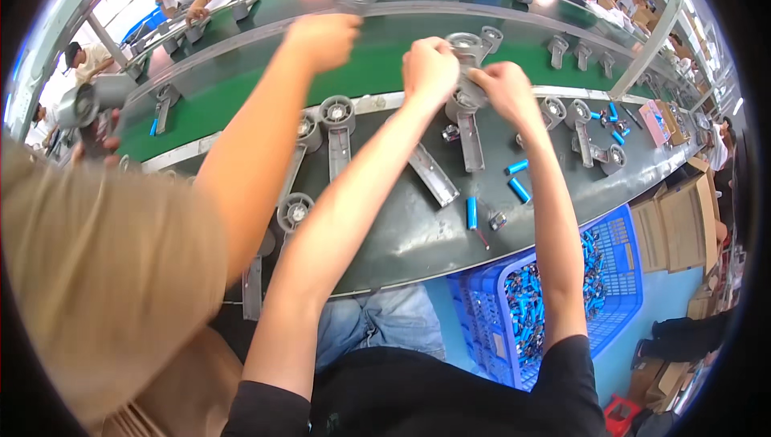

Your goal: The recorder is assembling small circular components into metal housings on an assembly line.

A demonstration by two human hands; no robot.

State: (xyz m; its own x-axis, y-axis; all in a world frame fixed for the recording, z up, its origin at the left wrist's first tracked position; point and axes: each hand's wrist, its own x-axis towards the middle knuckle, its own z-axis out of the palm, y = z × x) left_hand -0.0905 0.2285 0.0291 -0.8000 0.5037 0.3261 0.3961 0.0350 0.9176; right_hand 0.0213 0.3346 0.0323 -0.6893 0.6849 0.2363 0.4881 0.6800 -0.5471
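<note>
My left hand (430,71) is closed on a grey handheld fan housing (466,45), held over the near edge of the belt. The fingers of my right hand (504,93) pinch the same housing from the right, and the exact grip is partly hidden. Just below lies another fan housing with an open handle (472,146). More open fan housings, one with its long handle (434,176) slanting under my left forearm, lie around my arms. Blue cylindrical batteries (471,214) and a small motor (498,221) with wires rest on the dark table (385,248).
A green conveyor belt (361,63) runs across, carrying fan parts. At left, a co-worker's arm reaches over, the hand (325,42) holding a blurred fan housing. A blue crate (618,276) full of batteries stands below the table's right side, beside cardboard boxes (679,228).
</note>
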